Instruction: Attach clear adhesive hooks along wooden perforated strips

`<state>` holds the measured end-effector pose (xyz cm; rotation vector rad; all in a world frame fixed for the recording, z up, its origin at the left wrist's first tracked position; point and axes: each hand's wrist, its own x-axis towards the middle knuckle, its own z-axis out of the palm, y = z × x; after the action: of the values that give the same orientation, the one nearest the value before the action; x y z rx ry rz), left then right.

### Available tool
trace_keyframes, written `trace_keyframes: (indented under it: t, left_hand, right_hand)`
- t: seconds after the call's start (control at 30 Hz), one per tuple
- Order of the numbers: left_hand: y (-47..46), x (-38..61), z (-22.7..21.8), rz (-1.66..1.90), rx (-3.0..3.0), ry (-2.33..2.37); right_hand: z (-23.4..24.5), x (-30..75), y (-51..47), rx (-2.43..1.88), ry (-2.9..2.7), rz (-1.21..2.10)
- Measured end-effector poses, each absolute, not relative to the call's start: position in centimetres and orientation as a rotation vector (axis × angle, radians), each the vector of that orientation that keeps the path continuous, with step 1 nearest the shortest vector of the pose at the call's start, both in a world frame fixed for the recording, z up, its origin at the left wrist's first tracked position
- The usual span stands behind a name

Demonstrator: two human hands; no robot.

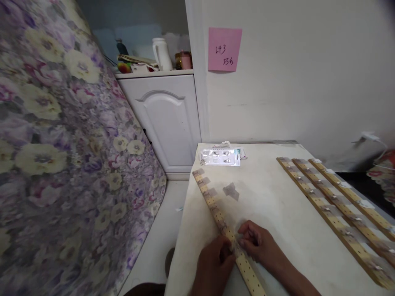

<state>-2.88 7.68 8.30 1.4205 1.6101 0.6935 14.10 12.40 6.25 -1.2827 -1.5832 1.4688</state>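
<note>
A long wooden strip with rows of small holes [216,209] lies diagonally on the white table [277,205], with clear little bags fixed along it. My left hand [214,263] rests on the strip's left side, its fingers curled. On the strip's right side, my right hand [257,242] pinches a small clear bag [238,238] against the wood. A loose clear bag [231,190] lies on the table just beyond the strip.
Three more wooden strips [333,205] with clear packets lie side by side at the table's right. A blister pack of small metal parts [220,157] sits at the far edge. A floral mattress [61,156] leans at left; a white cabinet [166,119] stands behind. A pink note [224,49] hangs on the wall.
</note>
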Motion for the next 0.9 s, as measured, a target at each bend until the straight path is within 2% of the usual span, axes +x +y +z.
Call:
trace_keyframes:
  t: [0.37, 0.9]
  left_hand:
    - [7.7, -3.1, 8.3, 0.683, 1.443, 1.591]
    - [7.9, -3.0, 8.9, 0.653, 1.442, 1.578]
  right_hand:
    - [7.7, 13.6, 12.3, -1.355, -1.726, 1.28]
    - [6.1, 13.6, 13.6, -1.304, -1.564, 1.532]
